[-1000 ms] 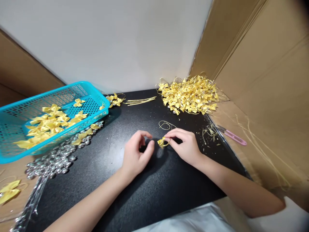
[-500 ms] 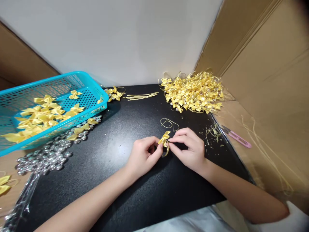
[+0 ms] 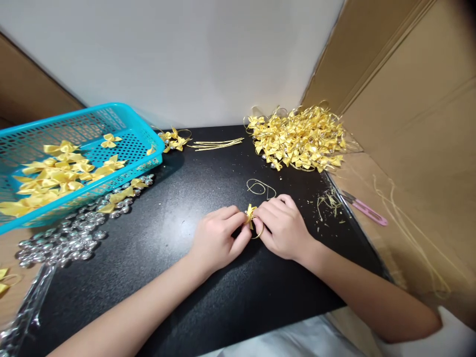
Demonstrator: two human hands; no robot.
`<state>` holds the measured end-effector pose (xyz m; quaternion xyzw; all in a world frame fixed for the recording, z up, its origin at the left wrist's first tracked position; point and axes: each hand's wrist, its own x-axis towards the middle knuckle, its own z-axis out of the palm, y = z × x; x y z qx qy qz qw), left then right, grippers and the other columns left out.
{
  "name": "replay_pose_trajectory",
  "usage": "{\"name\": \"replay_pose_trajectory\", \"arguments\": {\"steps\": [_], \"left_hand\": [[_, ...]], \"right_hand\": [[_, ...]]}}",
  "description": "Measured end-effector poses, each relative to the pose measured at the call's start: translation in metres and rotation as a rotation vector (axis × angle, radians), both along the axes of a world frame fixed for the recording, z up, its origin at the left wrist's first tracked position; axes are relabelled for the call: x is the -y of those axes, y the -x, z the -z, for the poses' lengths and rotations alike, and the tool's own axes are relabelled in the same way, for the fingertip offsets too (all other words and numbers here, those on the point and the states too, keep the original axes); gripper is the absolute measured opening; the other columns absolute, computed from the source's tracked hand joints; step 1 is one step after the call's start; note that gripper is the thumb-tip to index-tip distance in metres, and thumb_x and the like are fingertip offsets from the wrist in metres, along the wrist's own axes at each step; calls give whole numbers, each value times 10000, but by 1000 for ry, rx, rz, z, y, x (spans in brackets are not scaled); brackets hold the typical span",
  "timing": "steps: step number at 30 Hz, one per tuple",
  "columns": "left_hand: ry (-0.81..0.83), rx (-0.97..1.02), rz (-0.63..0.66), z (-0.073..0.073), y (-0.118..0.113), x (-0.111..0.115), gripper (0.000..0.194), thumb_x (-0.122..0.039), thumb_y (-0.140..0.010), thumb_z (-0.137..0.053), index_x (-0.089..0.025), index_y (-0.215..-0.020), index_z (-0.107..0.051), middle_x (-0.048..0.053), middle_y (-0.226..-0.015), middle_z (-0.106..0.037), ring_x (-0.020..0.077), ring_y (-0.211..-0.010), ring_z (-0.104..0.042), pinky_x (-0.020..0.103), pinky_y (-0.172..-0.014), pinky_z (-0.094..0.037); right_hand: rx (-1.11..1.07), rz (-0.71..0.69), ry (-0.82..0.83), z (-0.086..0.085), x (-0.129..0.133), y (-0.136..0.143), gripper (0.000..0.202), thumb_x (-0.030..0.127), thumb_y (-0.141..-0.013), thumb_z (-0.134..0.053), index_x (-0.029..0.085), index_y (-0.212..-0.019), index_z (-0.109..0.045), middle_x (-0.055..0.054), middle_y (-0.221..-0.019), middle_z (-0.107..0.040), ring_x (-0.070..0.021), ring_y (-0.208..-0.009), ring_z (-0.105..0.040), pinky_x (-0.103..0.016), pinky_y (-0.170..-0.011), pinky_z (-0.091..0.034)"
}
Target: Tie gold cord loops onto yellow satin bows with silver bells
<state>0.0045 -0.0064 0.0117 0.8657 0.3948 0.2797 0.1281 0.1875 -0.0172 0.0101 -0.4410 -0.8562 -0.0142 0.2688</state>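
A small yellow ribbon bow is held between my two hands, just above the black tabletop. My left hand pinches the bow's left side with thumb and forefinger. The fingers of my right hand are closed at its right side, on a thin gold cord that curves in a loop below the bow. Part of the bow and the cord is hidden by the fingertips. Just beyond my hands, a loose coil of gold cord lies on the table.
A blue basket of yellow bows stands at left, beside silver beads. Cut gold cords lie at the back. A heap of finished-looking bows sits back right. Pink-handled snips and cord scraps lie at right.
My right hand has turned more palm-down and its fingers have closed in against the bow. The bow has tilted and shifted slightly left, and less of it shows.
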Motion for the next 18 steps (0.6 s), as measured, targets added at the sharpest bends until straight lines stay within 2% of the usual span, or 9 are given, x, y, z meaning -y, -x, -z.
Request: {"name": "replay_pose_trajectory", "arguments": {"steps": [7,12,18], "left_hand": [[195,30,-11,2,-1,-2,256,-257,-921,-503,-176,-678,-513,-26,-608,-499,110,-553,-459,237,-555,-338],[316,119,72,4,-2,-5,252,-221,-920,-493,-168,-679,-544,-20,-616,-524,112,-580,-473,238,-588,-351],[422,201,67,3,-2,-5,256,-214,-897,-514,-160,-652,-567,-33,-580,-496,99,-545,-440,229,-554,-330]], "right_hand": [[-64,-24,-26,3,-6,1,292,188,-913,-450,179,-664,-605,-8,-620,-594,-151,-617,-477,-326,-707,-331],[-162,-2,-46,7,-10,1,258,145,-825,-489,189,-573,-522,19,-544,-537,-126,-556,-443,-304,-657,-322],[-202,1,-17,7,-15,-3,247,143,-807,-488,190,-564,-499,33,-532,-503,-116,-539,-415,-299,-644,-300]]}}
